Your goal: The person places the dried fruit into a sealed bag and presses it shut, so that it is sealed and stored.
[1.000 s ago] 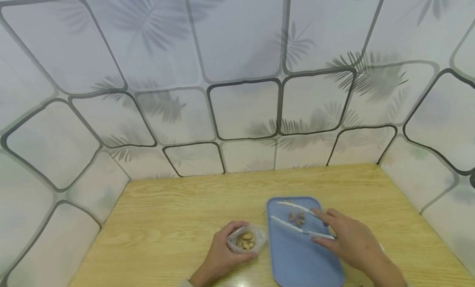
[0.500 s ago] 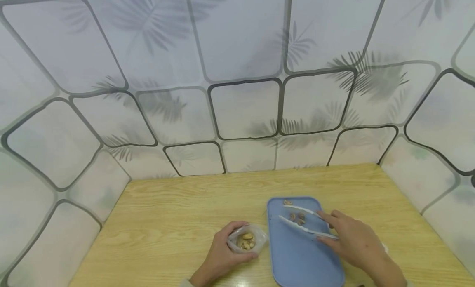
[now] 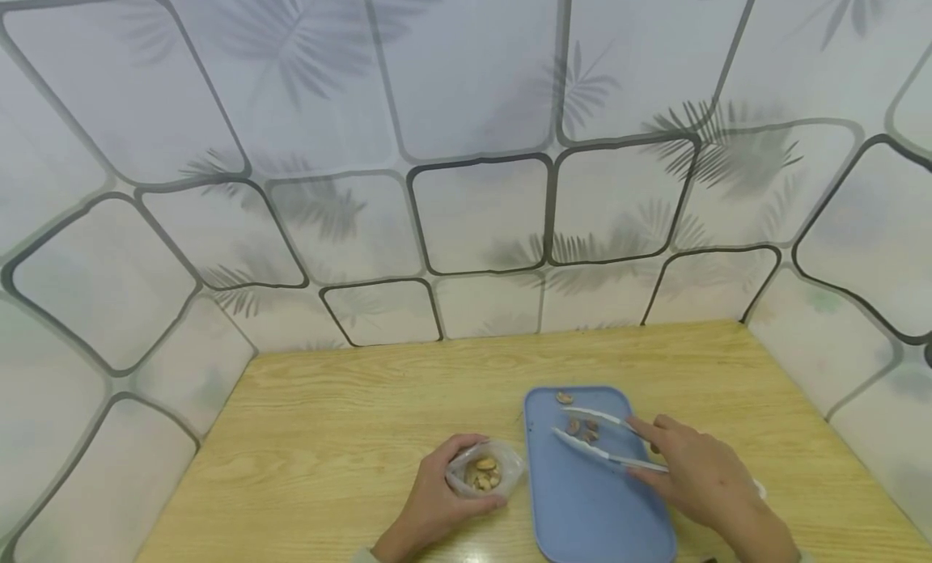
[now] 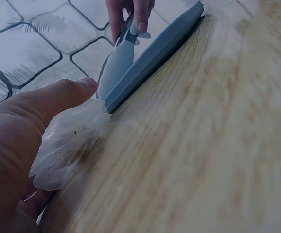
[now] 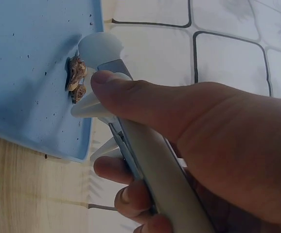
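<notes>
My left hand (image 3: 437, 492) grips a clear plastic bag (image 3: 514, 464) from the left, its mouth facing up. Pale tan, nut-like pieces (image 3: 484, 471) lie inside the bag. In my right hand (image 3: 705, 476) is a pair of tongs (image 3: 610, 457) with white tips and metal arms. The tong arms stand apart low over a blue tray (image 3: 597, 518), one on either side of several small brown, wrinkled pieces (image 3: 574, 427). Another brown piece (image 3: 564, 398) sits near the tray's far edge. The right wrist view shows wrinkled brown pieces (image 5: 76, 73) close beside the white tips.
The tray lies on a light wood table (image 3: 349, 433), just right of the bag. Dark crumbs (image 5: 45, 74) dot the tray. Patterned walls (image 3: 480, 215) enclose the table at the back and both sides. A small dark thing (image 3: 708, 560) shows at the bottom edge.
The tongs have moved a little right and toward me, away from the piece at the tray's far edge, which now shows fully. My left hand and the bag have stayed still.
</notes>
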### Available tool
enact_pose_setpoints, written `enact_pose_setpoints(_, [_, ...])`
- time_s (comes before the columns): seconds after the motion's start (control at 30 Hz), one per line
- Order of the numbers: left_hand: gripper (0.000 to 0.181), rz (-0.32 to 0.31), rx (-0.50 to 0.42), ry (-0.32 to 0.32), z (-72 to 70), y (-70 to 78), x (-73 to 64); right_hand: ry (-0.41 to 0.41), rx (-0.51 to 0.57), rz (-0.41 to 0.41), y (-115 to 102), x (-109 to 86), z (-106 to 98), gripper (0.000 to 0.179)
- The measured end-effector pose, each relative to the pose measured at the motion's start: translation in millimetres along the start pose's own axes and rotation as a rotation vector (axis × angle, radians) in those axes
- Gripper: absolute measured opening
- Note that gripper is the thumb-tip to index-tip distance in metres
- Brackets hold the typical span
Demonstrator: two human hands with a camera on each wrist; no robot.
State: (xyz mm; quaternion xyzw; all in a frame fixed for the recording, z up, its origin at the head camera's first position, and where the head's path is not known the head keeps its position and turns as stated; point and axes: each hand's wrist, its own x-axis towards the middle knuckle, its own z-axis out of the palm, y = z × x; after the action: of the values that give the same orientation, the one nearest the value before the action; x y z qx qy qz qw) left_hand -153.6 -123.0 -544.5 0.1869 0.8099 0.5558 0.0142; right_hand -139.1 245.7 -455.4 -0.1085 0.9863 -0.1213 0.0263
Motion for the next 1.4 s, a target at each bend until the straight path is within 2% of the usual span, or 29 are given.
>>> enact_pose_setpoints(0.8, [0.071,0.036,-0.015,-0.002,0.5,-2.2,-0.1,0.051,0.004,-0.036,0.4,-2.1,3.3,0.061])
enact_pose_setpoints(1.17, [0.07,0.027,-0.014,-0.005,-0.2,-1.5,-0.1,0.147,0.0,-0.092,-12.1,-7.1,-2.1,0.058])
enact_pose_setpoints(1.4, [0.071,0.027,-0.022,-0.01,-0.4,-1.5,0.0,0.287,0.0,-0.168,-29.6,-13.9,-4.7,0.059])
